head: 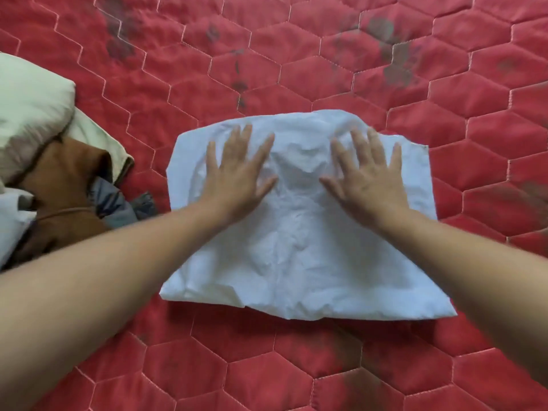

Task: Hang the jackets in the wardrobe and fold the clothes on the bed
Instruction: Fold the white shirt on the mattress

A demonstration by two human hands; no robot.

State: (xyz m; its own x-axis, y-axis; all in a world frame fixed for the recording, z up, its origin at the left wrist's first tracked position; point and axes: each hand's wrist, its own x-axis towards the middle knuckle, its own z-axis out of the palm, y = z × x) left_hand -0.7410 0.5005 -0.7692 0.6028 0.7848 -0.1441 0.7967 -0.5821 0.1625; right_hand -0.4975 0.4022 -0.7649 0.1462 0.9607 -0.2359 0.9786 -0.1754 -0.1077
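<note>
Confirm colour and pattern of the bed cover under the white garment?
Red bed cover, quilted in a hexagon stitch pattern with dark smudges; seen in the head view.

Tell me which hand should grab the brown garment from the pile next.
Left, probably. The brown garment lies left of the white cloth, nearer the left hand. The right hand, flat on the cloth's right half, would have to cross over the left arm.

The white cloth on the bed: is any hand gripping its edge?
No, the left hand and right hand lie flat with spread fingers on the white cloth.
</note>
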